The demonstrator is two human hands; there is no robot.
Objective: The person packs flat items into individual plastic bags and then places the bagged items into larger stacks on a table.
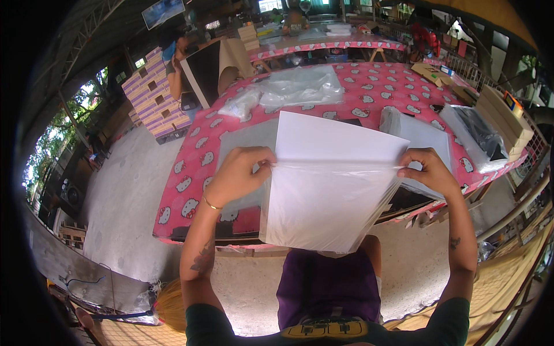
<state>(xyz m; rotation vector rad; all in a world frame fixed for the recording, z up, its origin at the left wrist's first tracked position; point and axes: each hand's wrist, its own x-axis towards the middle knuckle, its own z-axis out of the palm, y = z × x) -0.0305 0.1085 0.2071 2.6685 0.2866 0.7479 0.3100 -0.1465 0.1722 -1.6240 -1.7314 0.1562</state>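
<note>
A white rectangular board [332, 137] stands partly inside a clear plastic bag [323, 202], its upper part sticking out of the bag's mouth. My left hand [241, 173] pinches the left corner of the bag's mouth between thumb and fingers. At the opposite corner, my right hand [428, 170] has the bag's edge in a like pinch. The bag hangs tilted toward me, past the near edge of the table, with its lower end above my lap. Behind it a flat translucent sheet lies on the pink patterned tablecloth [199, 155], partly hidden by my left hand.
Crumpled clear plastic [303, 86] lies farther back on the table. To the right are a stack of clear bags [424, 135], a plastic-wrapped bundle [476, 135] and long cardboard pieces [505, 124]. At left, a person [176, 69] stands beside a dark panel [205, 72] and stacked boxes [156, 95].
</note>
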